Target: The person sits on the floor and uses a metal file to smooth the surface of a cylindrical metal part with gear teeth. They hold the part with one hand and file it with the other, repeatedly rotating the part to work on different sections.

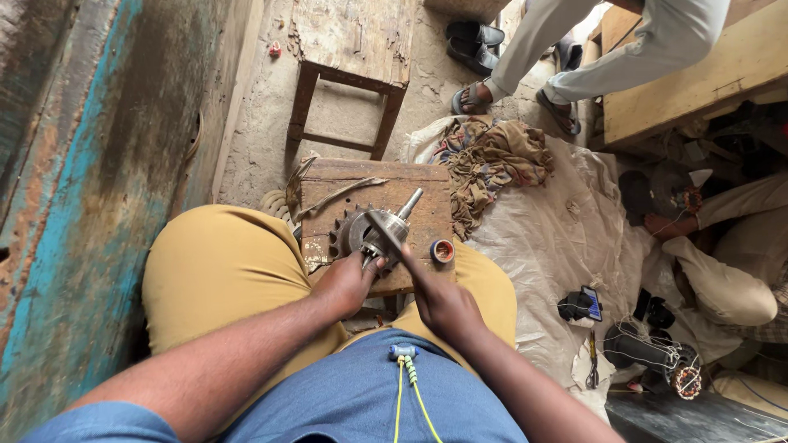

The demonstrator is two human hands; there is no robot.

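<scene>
Left hand (349, 283) clamps the motor rotor (373, 234) on the wooden stool (427, 184); right hand (439, 299) grips a thin tool (394, 238), seemingly prying; steady leverage needed next

A roll of tape (442, 251) is lying at the wooden block's edge. A heap of rags (490, 161) is resting on the pale plastic sheet (558, 238) — a phone (584, 303) and a copper-wound stator (684, 379) are sitting further right. A wooden stool (351, 49) is standing beyond — black sandals (474, 41) lying beside it.
</scene>
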